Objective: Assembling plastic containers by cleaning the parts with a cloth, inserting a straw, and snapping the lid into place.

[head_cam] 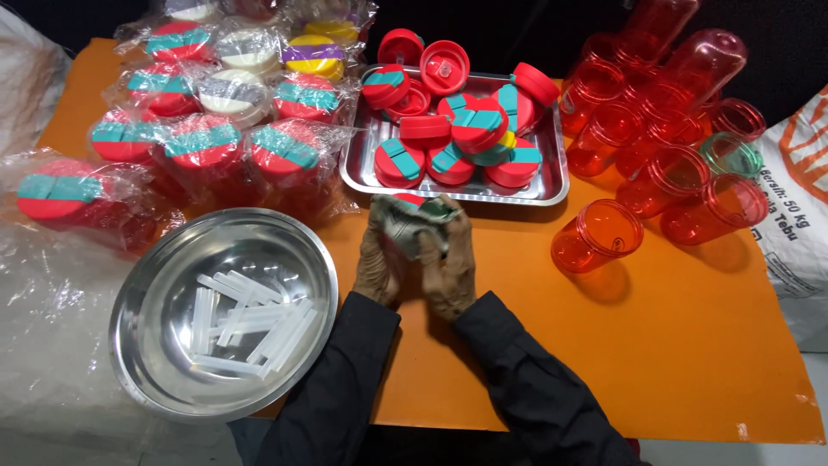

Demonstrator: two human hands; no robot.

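Red-and-teal lid (pixel 412 200) sits clamped in my two-handed grip, left hand (pixel 379 259) and right hand (pixel 450 263) working it just below the steel tray (pixel 362 168); seating it squarely comes next, I judge.

Orange table (pixel 690 345): steel bowl (pixel 147 302), lid tray (pixel 552 185), red jars (pixel 597 237), wrapped jars (pixel 207 147).

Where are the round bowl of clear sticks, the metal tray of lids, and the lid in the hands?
Round bowl (pixel 138 298), head view, bare left inner wall.
Metal tray (pixel 559 185), head view, right rim.
Lid (pixel 412 231), head view, pale underside between both hands.
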